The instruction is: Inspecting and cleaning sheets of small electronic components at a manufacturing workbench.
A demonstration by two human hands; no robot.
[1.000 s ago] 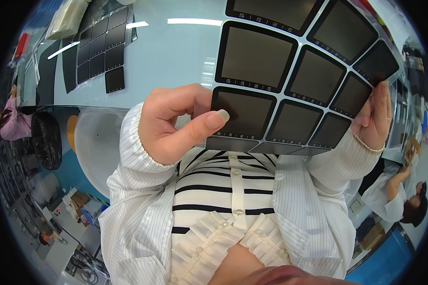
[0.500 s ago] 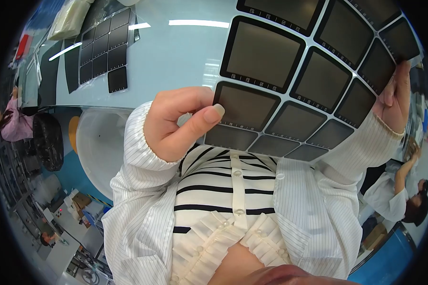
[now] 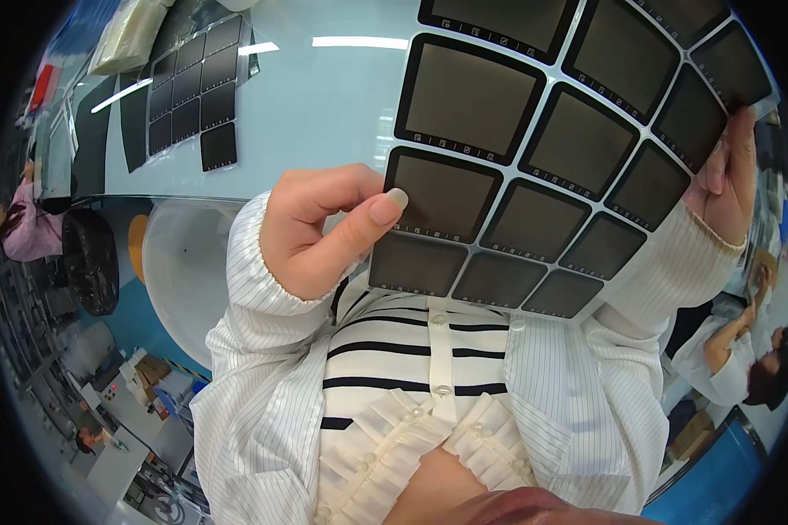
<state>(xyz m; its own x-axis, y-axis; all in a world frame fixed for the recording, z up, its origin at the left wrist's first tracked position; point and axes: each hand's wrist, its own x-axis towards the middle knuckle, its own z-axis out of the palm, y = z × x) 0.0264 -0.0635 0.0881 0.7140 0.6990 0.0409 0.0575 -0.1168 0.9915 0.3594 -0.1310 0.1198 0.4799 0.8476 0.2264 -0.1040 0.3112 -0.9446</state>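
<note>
Sheet of dark square film panels (image 3: 552, 166), set in a white carrier grid, is held up close to the camera above the pale blue table (image 3: 324, 114). Left hand (image 3: 324, 227) pinches the sheet's lower-left edge, thumb flat on the corner of one dark square, the other fingers curled behind. Right hand (image 3: 727, 175) grips the far right edge, fingers closed around the margin; how they sit behind the sheet is hidden. The sheet appears thin and light, judged by how little grip it takes. It bows slightly between the hands, so it is likely flexible rather than stiff. Glossy panel faces suggest a slick surface that would take fingerprints or scratches; the white borders and outer margins look the safer places to hold. A sharp bend could probably crease it, so support at two opposite edges seems sound. A second sheet of the same dark squares (image 3: 193, 96) lies flat on the table at upper left, well apart. A clear plastic bag (image 3: 131, 35) lies near it.
</note>
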